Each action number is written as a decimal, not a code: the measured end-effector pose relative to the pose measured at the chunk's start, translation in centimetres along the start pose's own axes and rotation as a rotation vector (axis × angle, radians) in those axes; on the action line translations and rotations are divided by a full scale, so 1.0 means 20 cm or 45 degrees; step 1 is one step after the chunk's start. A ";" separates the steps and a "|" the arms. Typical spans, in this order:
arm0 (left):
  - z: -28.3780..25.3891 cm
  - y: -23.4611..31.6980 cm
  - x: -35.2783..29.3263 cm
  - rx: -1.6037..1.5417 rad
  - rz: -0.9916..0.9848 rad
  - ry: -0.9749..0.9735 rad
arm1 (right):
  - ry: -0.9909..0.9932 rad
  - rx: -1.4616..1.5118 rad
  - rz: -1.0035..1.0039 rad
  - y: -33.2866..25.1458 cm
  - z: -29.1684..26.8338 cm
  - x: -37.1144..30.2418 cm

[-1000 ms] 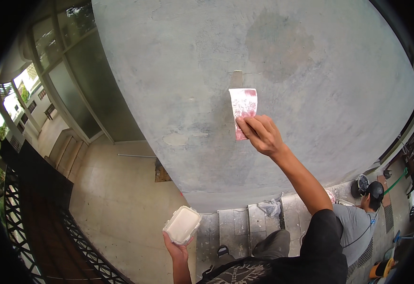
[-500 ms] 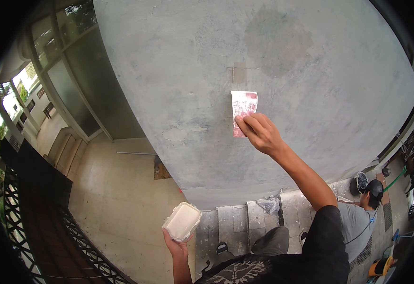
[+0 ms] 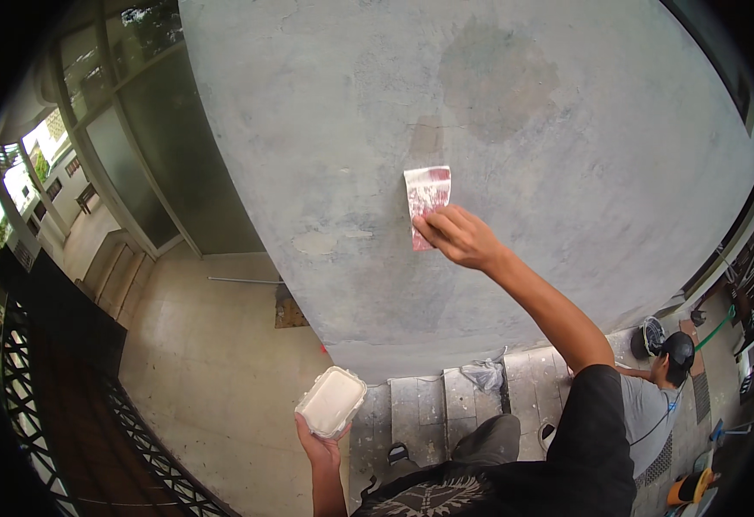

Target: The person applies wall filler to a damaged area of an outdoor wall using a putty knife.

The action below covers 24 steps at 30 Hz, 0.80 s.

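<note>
My right hand [image 3: 461, 235] pinches the lower part of a thin red putty spreader [image 3: 429, 196], held against the grey wall [image 3: 342, 164]. White smears cover much of the spreader, and its top edge is pale. Just above it the wall has a small brownish damp-looking patch [image 3: 426, 138]. Down at the lower left, my left hand [image 3: 319, 441] is closed round the underside of a rectangular off-white tub [image 3: 332, 402]. The tub's upper face is cream-coloured; I cannot tell whether this is a lid or a filling.
Below the wall run paint-spotted tiled steps [image 3: 418, 414], with a crumpled plastic bag [image 3: 484, 374] on them. A co-worker in a grey shirt [image 3: 648, 422] crouches at the right near a black bucket [image 3: 648, 338]. Metal railing [image 3: 148, 435] curves along the left.
My right hand and the spreader have shifted slightly left in the view, as have the wall and steps. The brownish patch looks narrower. My left hand still holds the tub.
</note>
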<state>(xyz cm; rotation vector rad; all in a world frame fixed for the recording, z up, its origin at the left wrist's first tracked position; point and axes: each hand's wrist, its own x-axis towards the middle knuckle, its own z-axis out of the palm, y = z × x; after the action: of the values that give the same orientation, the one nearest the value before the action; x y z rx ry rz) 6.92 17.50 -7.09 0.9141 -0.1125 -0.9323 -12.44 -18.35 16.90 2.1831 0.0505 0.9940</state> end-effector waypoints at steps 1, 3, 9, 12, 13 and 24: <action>0.00 0.00 0.00 0.005 0.001 -0.002 | -0.001 0.012 0.006 -0.03 -0.03 0.00; 0.00 0.00 0.01 0.005 0.000 -0.010 | 0.045 -0.015 0.013 -0.03 -0.11 0.05; -0.01 0.00 0.00 0.028 0.011 0.008 | 0.240 -0.263 0.100 0.18 -0.18 0.15; -0.01 0.01 0.00 0.022 0.011 0.008 | 0.175 -0.291 0.108 0.25 -0.08 0.06; 0.00 0.02 0.00 0.027 0.004 0.007 | 0.107 -0.293 0.101 0.24 -0.04 0.03; -0.01 0.07 0.01 0.007 0.015 0.027 | 0.162 -0.160 0.096 0.07 -0.18 0.04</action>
<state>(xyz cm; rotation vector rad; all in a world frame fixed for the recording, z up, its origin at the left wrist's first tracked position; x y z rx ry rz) 8.02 17.73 -6.34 0.9269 -0.1023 -0.9113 -14.67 -16.93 19.88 2.0184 -0.0344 1.1469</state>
